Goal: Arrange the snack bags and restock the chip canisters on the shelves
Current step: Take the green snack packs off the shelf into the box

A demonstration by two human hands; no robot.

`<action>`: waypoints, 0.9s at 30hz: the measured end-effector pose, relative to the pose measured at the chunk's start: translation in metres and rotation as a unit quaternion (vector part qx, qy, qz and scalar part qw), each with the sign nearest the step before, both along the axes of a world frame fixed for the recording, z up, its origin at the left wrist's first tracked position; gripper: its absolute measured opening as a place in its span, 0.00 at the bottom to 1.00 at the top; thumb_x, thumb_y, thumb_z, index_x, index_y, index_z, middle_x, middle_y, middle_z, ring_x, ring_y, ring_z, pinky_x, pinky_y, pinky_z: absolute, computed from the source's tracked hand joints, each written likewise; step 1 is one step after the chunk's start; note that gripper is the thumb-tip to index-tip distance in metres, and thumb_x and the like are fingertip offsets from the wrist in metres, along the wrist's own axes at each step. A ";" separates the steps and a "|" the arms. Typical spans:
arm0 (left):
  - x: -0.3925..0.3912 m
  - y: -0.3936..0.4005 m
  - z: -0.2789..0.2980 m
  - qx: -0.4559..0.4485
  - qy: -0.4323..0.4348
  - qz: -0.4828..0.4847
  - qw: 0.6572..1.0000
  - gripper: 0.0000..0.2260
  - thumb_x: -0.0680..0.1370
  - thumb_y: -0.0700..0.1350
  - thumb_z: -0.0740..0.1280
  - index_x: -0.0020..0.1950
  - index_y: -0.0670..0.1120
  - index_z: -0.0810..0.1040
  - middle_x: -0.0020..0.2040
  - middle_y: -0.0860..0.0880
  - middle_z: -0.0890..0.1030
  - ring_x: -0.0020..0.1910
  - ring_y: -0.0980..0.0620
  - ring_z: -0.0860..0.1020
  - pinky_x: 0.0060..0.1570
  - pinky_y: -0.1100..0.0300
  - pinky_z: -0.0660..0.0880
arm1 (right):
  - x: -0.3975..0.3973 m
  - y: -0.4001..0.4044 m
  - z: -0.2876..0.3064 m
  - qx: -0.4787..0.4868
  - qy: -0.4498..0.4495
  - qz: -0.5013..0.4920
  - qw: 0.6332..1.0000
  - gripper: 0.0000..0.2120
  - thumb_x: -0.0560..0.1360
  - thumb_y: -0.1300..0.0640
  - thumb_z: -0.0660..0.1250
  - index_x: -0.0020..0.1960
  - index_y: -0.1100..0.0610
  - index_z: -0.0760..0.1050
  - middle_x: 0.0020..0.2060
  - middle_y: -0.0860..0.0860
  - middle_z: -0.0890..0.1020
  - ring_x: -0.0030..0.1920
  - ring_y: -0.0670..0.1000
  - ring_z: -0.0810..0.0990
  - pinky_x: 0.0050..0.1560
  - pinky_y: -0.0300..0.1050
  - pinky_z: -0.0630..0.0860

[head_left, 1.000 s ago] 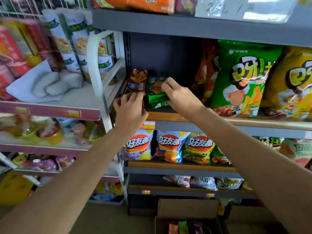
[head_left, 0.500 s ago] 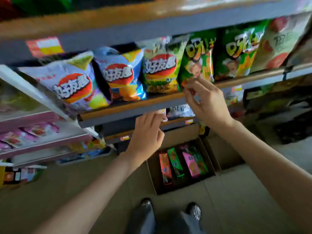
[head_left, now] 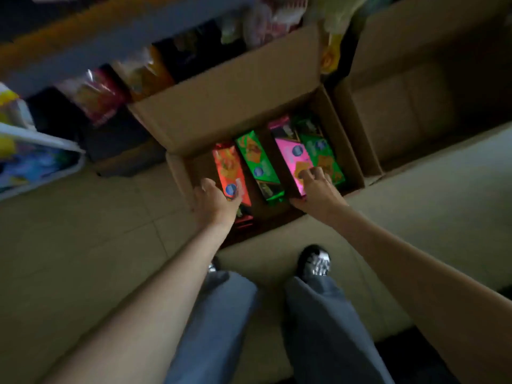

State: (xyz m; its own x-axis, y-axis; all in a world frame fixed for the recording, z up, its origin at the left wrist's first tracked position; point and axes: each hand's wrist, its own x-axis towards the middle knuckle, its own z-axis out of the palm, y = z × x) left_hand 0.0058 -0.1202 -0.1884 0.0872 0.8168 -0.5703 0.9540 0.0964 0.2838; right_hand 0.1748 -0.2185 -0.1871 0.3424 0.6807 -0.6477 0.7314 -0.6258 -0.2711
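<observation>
I'm reaching into the cardboard box (head_left: 235, 87) on the floor: my left hand (head_left: 214, 202) is curling round the orange packet (head_left: 230, 170), my right hand (head_left: 315, 189) is gripping the pink packet (head_left: 291, 159), both lying lengthwise away from me.

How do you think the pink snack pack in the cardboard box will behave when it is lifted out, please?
The pink pack has flat faces and straight edges, so it will probably stay stiff rather than flop. Its glossy wrapper may be slippery under the right hand. It lies snug beside a green pack, so it may drag on that neighbour.
</observation>
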 end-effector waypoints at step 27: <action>-0.039 0.052 -0.155 -0.014 0.142 -0.051 0.988 0.37 0.66 0.58 0.74 0.65 0.39 0.63 0.64 0.40 0.70 0.62 0.39 0.72 0.55 0.50 0.71 | -0.129 0.078 -0.227 -0.138 0.116 -0.102 0.978 0.49 0.70 0.44 0.71 0.75 0.64 0.44 0.71 0.59 0.59 0.71 0.60 0.63 0.66 0.54 0.65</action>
